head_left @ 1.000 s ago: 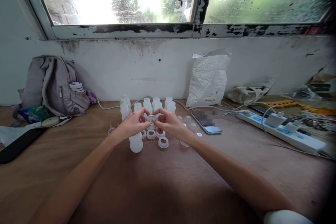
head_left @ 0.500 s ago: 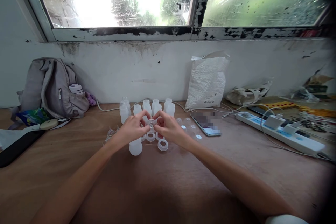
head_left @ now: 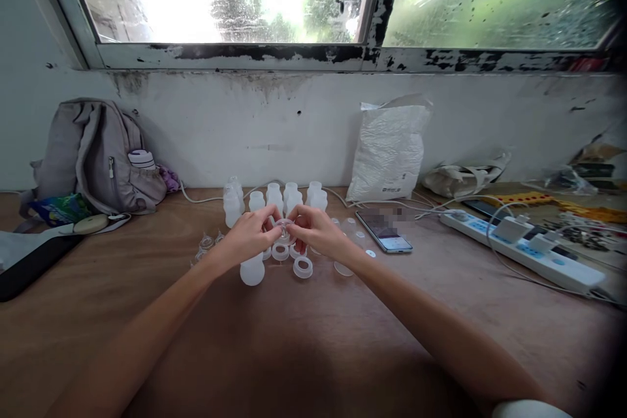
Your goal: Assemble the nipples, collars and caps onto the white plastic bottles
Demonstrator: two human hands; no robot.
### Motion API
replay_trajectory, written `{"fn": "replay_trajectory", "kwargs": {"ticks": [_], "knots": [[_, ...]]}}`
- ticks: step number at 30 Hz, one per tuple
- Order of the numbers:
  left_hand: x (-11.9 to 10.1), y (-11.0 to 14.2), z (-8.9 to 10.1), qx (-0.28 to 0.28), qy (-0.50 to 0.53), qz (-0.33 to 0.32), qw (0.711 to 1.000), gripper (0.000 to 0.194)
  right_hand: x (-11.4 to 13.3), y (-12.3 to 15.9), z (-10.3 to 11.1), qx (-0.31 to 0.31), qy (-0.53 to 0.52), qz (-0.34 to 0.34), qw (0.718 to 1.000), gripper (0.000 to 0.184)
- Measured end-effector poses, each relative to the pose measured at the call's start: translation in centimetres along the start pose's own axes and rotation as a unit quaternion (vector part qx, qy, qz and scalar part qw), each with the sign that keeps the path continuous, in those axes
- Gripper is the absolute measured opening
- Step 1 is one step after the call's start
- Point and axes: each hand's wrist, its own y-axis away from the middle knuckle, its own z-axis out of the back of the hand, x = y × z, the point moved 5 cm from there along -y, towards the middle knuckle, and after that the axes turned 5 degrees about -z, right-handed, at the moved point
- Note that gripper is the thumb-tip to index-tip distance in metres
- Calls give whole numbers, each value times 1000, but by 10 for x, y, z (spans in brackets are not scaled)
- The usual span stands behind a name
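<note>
Both my hands meet in the middle of the table, fingertips pinching a small translucent ring-shaped bottle part (head_left: 283,230). My left hand (head_left: 251,233) grips its left side, and my right hand (head_left: 317,232) its right side; the fingers partly cover it. Just below them lie several collar rings, one of them a white ring (head_left: 302,267) nearest me. A frosted bottle (head_left: 252,270) lies under my left hand with its round base toward me. Clear nipples (head_left: 206,243) sit left of that hand. Behind the hands stand several frosted bottles (head_left: 274,196).
Clear caps (head_left: 343,268) and small white discs (head_left: 371,253) lie beside my right forearm, near a phone (head_left: 385,232). Farther right is a power strip (head_left: 524,245) with cables. A white padded bag (head_left: 389,150) leans on the wall; a grey backpack (head_left: 93,157) stands left.
My fingers have shifted slightly around the ring-shaped part, the right hand's fingers now closer over it. The view has tilted a little; the other things stay put.
</note>
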Motion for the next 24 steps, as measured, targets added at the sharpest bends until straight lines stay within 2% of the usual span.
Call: {"fn": "replay_trajectory", "kwargs": {"ticks": [7, 11, 14, 18, 22, 24], "knots": [[-1, 0, 0, -8, -2, -11, 1000, 8, 3, 4, -1, -27, 24, 28, 999, 12], [2, -1, 2, -16, -10, 3, 1000, 12, 5, 3, 2, 1, 22, 19, 1000, 10], [3, 0, 0, 1, -11, 4, 1000, 17, 3, 2, 4, 25, 25, 8, 999, 13], [4, 1, -5, 25, -20, -5, 999, 17, 1, 3, 3, 10, 76, 20, 997, 14], [6, 2, -7, 26, -36, 8, 999, 16, 2, 4, 1, -3, 108, 41, 993, 12], [7, 1, -7, 16, -34, 10, 999, 17, 3, 3, 1, 9, 94, 46, 994, 13]]}}
